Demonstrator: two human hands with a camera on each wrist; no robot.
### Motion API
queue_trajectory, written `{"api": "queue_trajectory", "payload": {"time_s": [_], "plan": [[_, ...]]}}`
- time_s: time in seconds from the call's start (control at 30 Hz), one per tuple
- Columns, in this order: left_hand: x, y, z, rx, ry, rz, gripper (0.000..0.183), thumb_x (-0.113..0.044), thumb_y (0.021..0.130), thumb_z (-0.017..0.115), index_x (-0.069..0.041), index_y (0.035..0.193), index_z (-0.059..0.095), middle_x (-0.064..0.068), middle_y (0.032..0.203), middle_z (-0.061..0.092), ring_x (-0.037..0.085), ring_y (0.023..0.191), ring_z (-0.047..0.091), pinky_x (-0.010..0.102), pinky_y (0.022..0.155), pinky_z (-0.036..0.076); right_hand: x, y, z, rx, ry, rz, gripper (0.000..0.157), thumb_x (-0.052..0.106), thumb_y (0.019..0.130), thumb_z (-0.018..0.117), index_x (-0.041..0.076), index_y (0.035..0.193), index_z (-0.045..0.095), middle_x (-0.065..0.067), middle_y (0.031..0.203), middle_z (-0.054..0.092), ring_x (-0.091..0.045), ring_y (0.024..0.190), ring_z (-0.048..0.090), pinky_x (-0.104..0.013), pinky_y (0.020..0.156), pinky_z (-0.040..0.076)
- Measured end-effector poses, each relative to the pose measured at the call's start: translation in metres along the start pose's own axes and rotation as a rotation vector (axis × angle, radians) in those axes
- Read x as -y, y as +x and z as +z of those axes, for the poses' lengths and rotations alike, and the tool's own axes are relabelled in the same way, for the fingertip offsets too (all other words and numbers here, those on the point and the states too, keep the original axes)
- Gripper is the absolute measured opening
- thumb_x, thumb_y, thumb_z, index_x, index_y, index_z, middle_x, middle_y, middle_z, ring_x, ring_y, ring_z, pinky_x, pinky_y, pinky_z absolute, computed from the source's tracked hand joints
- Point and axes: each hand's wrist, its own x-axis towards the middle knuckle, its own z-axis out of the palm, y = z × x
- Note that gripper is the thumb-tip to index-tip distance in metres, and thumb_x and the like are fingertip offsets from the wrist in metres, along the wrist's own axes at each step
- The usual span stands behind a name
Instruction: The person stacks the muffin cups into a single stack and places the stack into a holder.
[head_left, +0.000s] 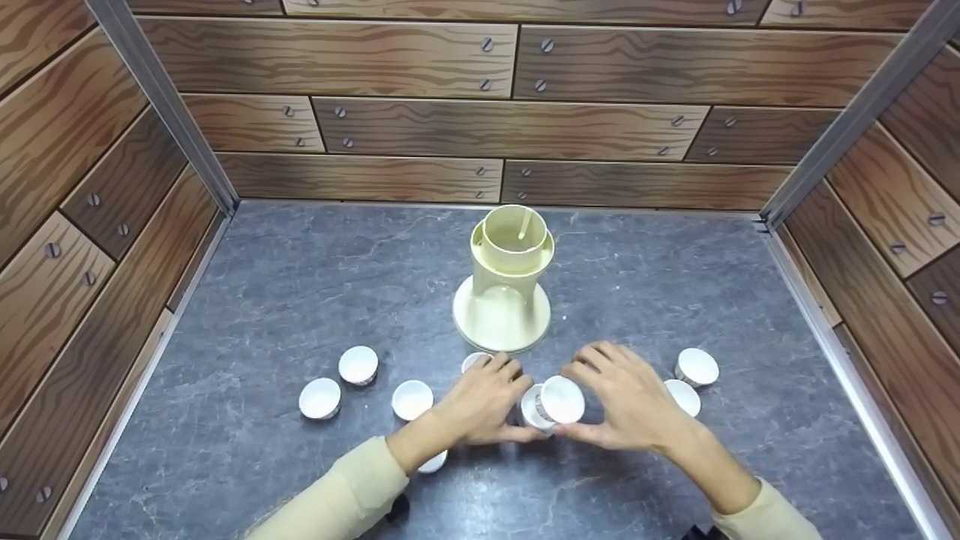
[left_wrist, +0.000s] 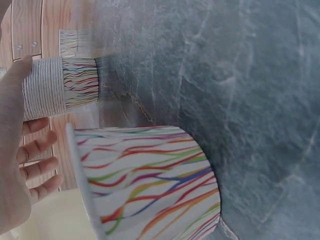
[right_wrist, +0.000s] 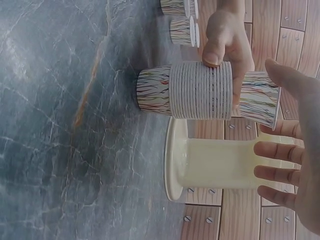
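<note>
A tall stack of nested paper cups [right_wrist: 200,92] with wavy coloured stripes stands upright on the table. My left hand [head_left: 487,401] holds the stack near its top, thumb on one side and index finger on the other. Just above the stack's mouth, my right hand [head_left: 622,397] pinches a single paper cup [head_left: 562,400] between thumb and fingers. That cup looks slightly tilted in the right wrist view, its base towards the stack. Behind the hands stands a cream cup-shaped holder [head_left: 510,300] on a round base, with an open tube at its top.
Several loose paper cups stand upright on the grey marbled table [head_left: 300,277]: a left pair including one cup [head_left: 320,398], another cup [head_left: 412,400] by the left wrist, and a right pair with a cup [head_left: 697,367]. Wood-patterned walls [head_left: 420,127] enclose the table.
</note>
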Motion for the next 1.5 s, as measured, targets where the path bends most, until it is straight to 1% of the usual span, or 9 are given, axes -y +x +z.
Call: {"api": "queue_trajectory", "payload": {"time_s": [0.2,0.37,0.53,0.63,0.83,1.0,1.3,1.5], "plan": [[0.0,0.0,0.001,0.001,-0.011,0.001,0.069,-0.085,0.088,0.055,-0.022,0.111,0.07,-0.003,0.104,0.068,0.017,0.1,0.059,0.033,0.082,0.051,0.0,0.0,0.006,0.0,-0.003,-0.01,0.063,0.076,0.076,0.077,0.025,0.111,0.07,0.005,0.109,0.068,-0.017,0.107,0.063,-0.04,0.091,0.056],[-0.001,-0.001,0.001,-0.021,-0.01,0.002,0.069,-0.084,0.086,0.059,-0.02,0.108,0.07,-0.003,0.103,0.068,0.017,0.098,0.06,0.032,0.08,0.051,-0.001,0.001,0.01,-0.001,0.007,-0.014,0.062,0.078,0.077,0.074,0.026,0.111,0.071,0.006,0.108,0.067,-0.016,0.105,0.063,-0.039,0.09,0.056],[-0.001,-0.001,0.001,-0.031,0.0,0.005,0.069,-0.084,0.085,0.06,-0.02,0.109,0.07,-0.003,0.103,0.068,0.017,0.099,0.06,0.032,0.081,0.052,-0.001,0.001,0.012,0.022,0.001,-0.009,0.064,0.081,0.078,0.072,0.026,0.112,0.071,0.006,0.108,0.067,-0.016,0.105,0.063,-0.038,0.091,0.056],[-0.001,-0.001,0.001,-0.026,-0.003,0.002,0.069,-0.084,0.085,0.06,-0.02,0.109,0.07,-0.002,0.103,0.067,0.017,0.1,0.06,0.032,0.082,0.052,-0.001,0.002,0.013,0.038,-0.004,-0.006,0.065,0.082,0.079,0.071,0.025,0.112,0.07,0.006,0.109,0.067,-0.016,0.104,0.063,-0.038,0.09,0.056],[-0.001,-0.001,0.002,-0.009,0.001,0.001,0.07,-0.086,0.087,0.055,-0.021,0.11,0.07,-0.003,0.105,0.067,0.016,0.101,0.06,0.032,0.083,0.053,-0.002,0.002,0.017,0.06,0.001,0.004,0.068,0.084,0.078,0.07,0.025,0.112,0.071,0.006,0.109,0.066,-0.015,0.105,0.062,-0.039,0.088,0.056],[0.0,0.0,0.001,-0.002,0.002,-0.001,0.072,-0.086,0.089,0.052,-0.021,0.112,0.071,-0.003,0.106,0.068,0.016,0.103,0.06,0.032,0.084,0.053,-0.003,0.002,0.021,0.07,0.031,0.012,0.069,0.084,0.077,0.071,0.025,0.113,0.072,0.006,0.11,0.067,-0.016,0.106,0.062,-0.04,0.089,0.056],[0.001,0.0,-0.001,0.048,-0.023,-0.015,0.071,-0.084,0.088,0.056,-0.021,0.117,0.07,-0.003,0.11,0.068,0.016,0.106,0.06,0.032,0.086,0.053,-0.003,0.004,0.025,0.079,0.079,0.006,0.073,0.086,0.075,0.069,0.025,0.115,0.073,0.007,0.11,0.068,-0.014,0.105,0.062,-0.04,0.092,0.056],[0.001,-0.001,0.0,0.048,-0.028,-0.009,0.072,-0.084,0.087,0.058,-0.02,0.118,0.07,-0.003,0.11,0.068,0.016,0.106,0.06,0.032,0.086,0.052,-0.003,0.003,0.029,0.084,0.089,0.004,0.074,0.086,0.075,0.069,0.026,0.117,0.074,0.007,0.109,0.067,-0.013,0.104,0.062,-0.039,0.092,0.056]]}}
